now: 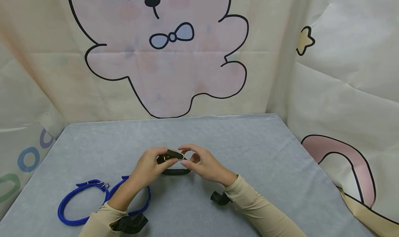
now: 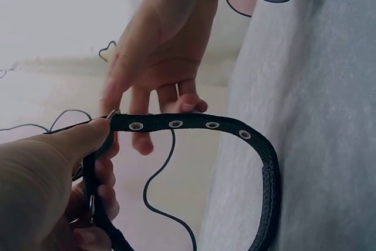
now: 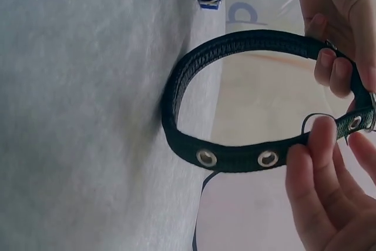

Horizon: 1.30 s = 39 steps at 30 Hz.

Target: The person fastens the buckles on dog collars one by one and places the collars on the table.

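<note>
A dark green collar (image 1: 175,172) with metal eyelets is held up as a loop over the table. My left hand (image 1: 153,163) grips it by the buckle, thumb on the near side and fingers wrapped round the band, as the left wrist view shows. My right hand (image 1: 204,164) has its thumb and fingertips on the strap beside the metal ring (image 1: 181,156). In the right wrist view, its fingers (image 3: 323,139) overlap the eyelet strap, while the left hand (image 3: 341,39) holds the upper part of the loop.
Blue collars (image 1: 71,222) lie on the grey table (image 1: 249,143), partly behind my left forearm. Dark wrist mounts (image 1: 131,224) hang at both wrists. A printed cloth with a pink cartoon figure (image 1: 174,70) forms the back wall, and more printed cloth (image 1: 343,84) covers the sides.
</note>
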Each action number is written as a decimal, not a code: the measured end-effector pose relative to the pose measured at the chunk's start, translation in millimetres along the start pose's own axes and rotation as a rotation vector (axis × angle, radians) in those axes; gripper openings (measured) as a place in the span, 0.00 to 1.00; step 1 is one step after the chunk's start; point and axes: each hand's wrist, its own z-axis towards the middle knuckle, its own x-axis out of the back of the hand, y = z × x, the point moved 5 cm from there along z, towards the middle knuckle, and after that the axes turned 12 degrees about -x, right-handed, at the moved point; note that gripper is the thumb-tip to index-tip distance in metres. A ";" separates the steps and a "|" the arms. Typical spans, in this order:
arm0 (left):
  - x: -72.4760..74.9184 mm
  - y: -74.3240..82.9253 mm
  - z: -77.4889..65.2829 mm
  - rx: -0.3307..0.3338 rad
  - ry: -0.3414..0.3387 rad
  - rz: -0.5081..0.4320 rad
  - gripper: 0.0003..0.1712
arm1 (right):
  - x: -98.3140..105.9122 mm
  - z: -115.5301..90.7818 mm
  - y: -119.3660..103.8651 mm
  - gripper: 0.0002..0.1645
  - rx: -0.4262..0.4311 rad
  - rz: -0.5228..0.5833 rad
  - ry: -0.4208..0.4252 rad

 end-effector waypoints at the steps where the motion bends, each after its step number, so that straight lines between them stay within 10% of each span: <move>1: -0.7 0.6 -0.5 -0.001 -0.005 0.010 0.07 | -0.4 -0.5 -1.4 0.25 0.010 0.001 0.011; 27: -11.2 4.8 0.2 0.045 -0.087 0.087 0.10 | -1.7 -4.0 -11.1 0.13 0.169 0.116 0.166; 39: -1.4 -10.1 0.4 0.076 0.029 -0.162 0.14 | 8.0 0.3 -1.6 0.04 0.179 0.135 0.279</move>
